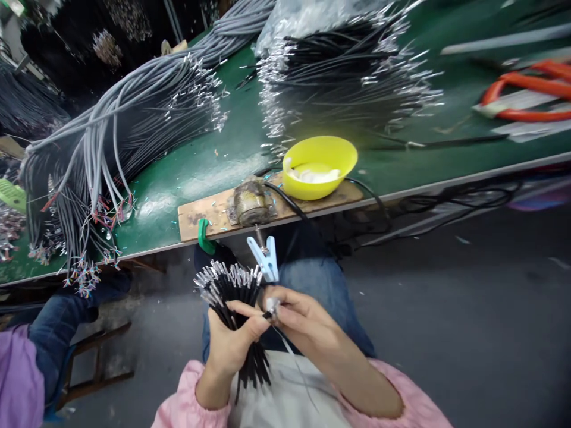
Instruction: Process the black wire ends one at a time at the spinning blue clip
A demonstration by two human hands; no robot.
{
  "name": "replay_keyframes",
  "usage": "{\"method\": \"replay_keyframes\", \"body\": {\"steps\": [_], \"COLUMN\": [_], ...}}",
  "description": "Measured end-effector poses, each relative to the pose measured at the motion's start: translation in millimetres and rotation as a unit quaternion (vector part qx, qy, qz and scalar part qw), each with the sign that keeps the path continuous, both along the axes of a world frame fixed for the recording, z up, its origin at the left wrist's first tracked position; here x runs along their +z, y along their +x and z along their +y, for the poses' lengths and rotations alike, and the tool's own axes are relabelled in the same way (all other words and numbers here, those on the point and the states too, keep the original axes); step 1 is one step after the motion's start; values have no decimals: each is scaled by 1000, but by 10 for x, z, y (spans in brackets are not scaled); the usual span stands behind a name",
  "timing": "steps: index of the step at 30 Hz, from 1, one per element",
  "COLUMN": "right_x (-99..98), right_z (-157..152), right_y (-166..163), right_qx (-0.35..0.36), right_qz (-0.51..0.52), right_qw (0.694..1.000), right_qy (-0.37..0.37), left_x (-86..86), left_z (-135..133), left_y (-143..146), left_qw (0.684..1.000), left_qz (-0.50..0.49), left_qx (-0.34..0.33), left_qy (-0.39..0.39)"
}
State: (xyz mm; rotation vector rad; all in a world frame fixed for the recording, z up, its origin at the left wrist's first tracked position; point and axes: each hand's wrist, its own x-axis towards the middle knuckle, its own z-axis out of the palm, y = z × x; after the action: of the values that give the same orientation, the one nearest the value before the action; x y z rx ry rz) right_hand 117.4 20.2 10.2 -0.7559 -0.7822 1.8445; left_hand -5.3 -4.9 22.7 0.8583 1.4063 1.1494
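1. One bundle of short, thin black cables (232,297), held upright over the blue-jeaned lap (312,273), likely so the tips stay exposed.
2. One bare left hand (227,345), curled firmly around the bundle, thumb and a finger reaching toward one cable end, probably steadying it.
3. One bare right hand (303,315), fingertips pinched on a small whitish piece (272,306) at that end; blur hides its form.
4. One light-blue plastic clip (266,258), apparently on the metal shaft (259,232) of a brownish drum-shaped motor (252,202), facing the lap, seemingly for reach.
5. One yellow plastic bowl (332,151), white contents, beside the motor, presumably for handiness.
6. Bundle's appearance: silvery tips fanned unevenly above, matt black lengths below.
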Motion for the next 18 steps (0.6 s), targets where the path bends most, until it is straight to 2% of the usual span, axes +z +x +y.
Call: {"method": "replay_keyframes", "body": {"steps": [2, 4, 8, 13, 15, 18], "right_x": [-39, -79, -105, -19, 15, 34], "right_z": [19, 52, 122, 100, 77, 94], "right_y": [22, 65, 163, 151, 132, 152], "right_qx": [48, 40, -67, -89, -82, -39], "right_qz": [36, 0, -124, -160, -182, -195], "right_qw": [997, 998, 989, 953, 945, 949], "right_qy": [-53, -45, 50, 243, 261, 246], "left_x": [1, 2, 4, 26, 40, 59], "left_z": [-6, -20, -35, -14, -9, -18], "left_y": [8, 19, 33, 36, 37, 39], "left_qw": [1000, 1000, 1000, 1000, 1000, 999], "left_qz": [1, 2, 6, 4, 3, 23], "left_qx": [-2, 0, 10, 11, 13, 26], "left_qy": [3, 4, 7, 9, 16, 31]}}
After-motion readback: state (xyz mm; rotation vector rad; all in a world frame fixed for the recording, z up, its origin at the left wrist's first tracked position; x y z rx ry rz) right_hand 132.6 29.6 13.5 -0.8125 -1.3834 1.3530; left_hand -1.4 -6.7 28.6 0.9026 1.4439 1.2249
